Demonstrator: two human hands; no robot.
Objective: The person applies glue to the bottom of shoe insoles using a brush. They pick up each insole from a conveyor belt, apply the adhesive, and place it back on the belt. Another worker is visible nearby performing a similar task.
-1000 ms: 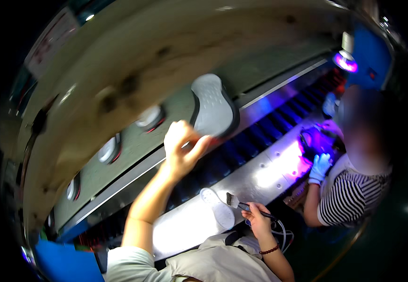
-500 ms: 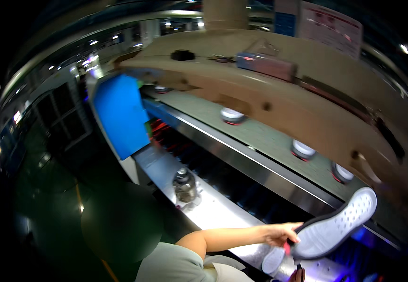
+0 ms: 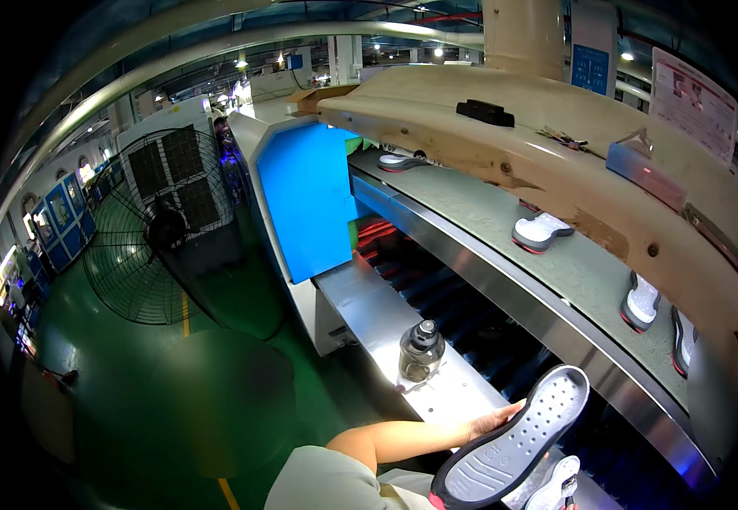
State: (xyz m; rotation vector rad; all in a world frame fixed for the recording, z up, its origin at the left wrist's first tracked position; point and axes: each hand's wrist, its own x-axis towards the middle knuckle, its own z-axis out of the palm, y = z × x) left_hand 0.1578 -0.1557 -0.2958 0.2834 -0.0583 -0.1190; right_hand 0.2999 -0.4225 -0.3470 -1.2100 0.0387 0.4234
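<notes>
My left hand (image 3: 496, 420) is closed on the edge of a shoe sole (image 3: 512, 449). The sole is grey inside with small holes, and it has a dark rim and a red end. It is held tilted above the metal ledge, its holed face showing. At the bottom edge only the fingertips of my right hand (image 3: 570, 507) show, closed around a small dark brush-like tool (image 3: 568, 487). A second, paler sole (image 3: 549, 488) lies just beside that tool, partly hidden behind the held one. On the ledge stands a dark see-through bottle (image 3: 421, 354) with a black cap.
A green conveyor belt (image 3: 471, 204) carries several soles under a beige hood (image 3: 437, 110). Dark rollers (image 3: 462, 310) run between belt and metal ledge (image 3: 360, 297). A blue panel (image 3: 303, 204) closes off the far end. A large floor fan (image 3: 152, 229) stands left.
My view has swung left. The held sole now sits lower and closer, away from the belt edge, its holed face turned more toward me. My left hand keeps hold of it.
</notes>
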